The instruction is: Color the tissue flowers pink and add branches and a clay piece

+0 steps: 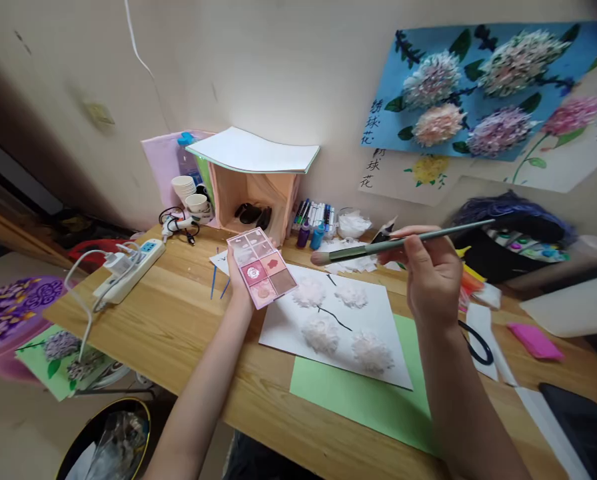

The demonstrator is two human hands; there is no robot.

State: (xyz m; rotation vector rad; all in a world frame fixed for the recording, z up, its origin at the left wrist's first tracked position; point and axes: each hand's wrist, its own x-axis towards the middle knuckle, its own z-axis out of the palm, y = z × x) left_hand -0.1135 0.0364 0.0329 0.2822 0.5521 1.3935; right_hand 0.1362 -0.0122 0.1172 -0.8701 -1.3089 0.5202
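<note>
Right hand [432, 280]: thumb and fingers pinched round the handle of a brush [348, 252]. Brush lies near level, bristles to the left, clear of everything.

Left hand [239, 275]: fingers closed on a make-up palette [279, 283] by its left edge, tilted face up; pinks, a red and a brown in the lower squares. Gap between palette and bristles.

Below and between the two sets of fingers: white sheet [283, 327] with four pale fluffy puffs [320, 333] and dark curved lines. Under it, nearer the body, green sheet [368, 400] on the wooden table [188, 327].

Just left of the left fingers: thin blue stick [213, 283]. Farther left, power strip [143, 269], plugs in.

Beyond the fingers: purple bottle [303, 235], blue bottle [317, 237], row of pens [323, 215], open box [292, 200], stacked paper cups [182, 188].

Right of the right fingers: black scissor handle [487, 347], pink packet [535, 341].

High beyond the right fingers, on the wall: blue flower picture [386, 100].
</note>
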